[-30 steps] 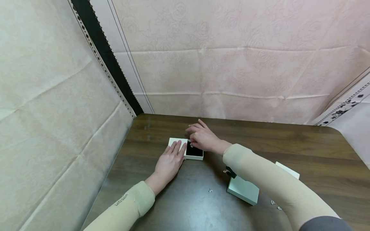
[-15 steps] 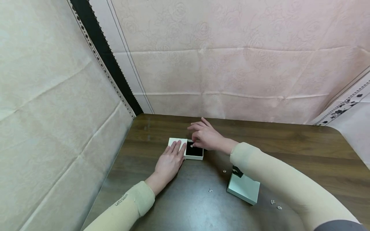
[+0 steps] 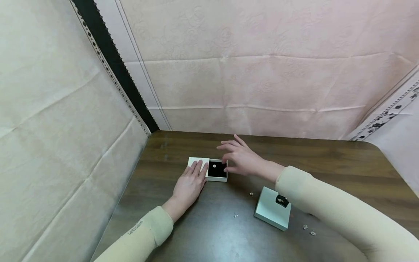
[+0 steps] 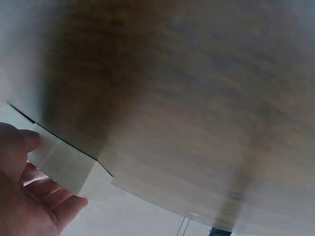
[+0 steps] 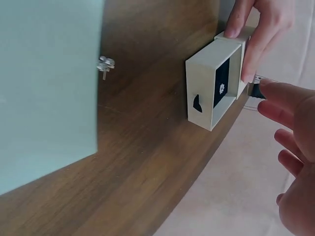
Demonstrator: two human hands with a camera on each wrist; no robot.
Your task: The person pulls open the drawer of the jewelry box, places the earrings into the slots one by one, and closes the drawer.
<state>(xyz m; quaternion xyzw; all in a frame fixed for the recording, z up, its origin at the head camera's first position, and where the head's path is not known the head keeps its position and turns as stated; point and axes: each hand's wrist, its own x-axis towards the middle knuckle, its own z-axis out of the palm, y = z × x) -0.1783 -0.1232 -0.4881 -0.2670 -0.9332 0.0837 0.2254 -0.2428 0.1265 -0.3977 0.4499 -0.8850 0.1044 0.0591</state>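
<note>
My left hand [image 3: 190, 185] holds a small white slide-out jewellery box [image 3: 198, 160]: fingers lie across its top, and the thumb sits against its near side, as the left wrist view shows. The drawer [image 3: 217, 179] is pulled out to the right. On its black pad [image 3: 218, 171] lies a small silver stud earring [image 3: 214, 166], flower-shaped in the right wrist view. Just over the drawer's right side hovers my right hand [image 3: 242, 160], fingers spread and nothing between them. Its thumb is close to the drawer's rim; whether they touch I cannot tell.
A mint-green box [image 3: 272, 213] with a black tab stands under my right forearm. Small shiny earrings lie about the wooden table [image 3: 196, 233]: one [image 3: 251, 194] left of that box, another [image 3: 235, 215] nearer, and a pair [image 3: 309, 230] to its right. Cloth hangs behind the table.
My right hand has drawn back to the right from the drawer, its fingers spreading and the earring left on the pad. My left hand stays on the jewellery box. The view has shifted slightly.
</note>
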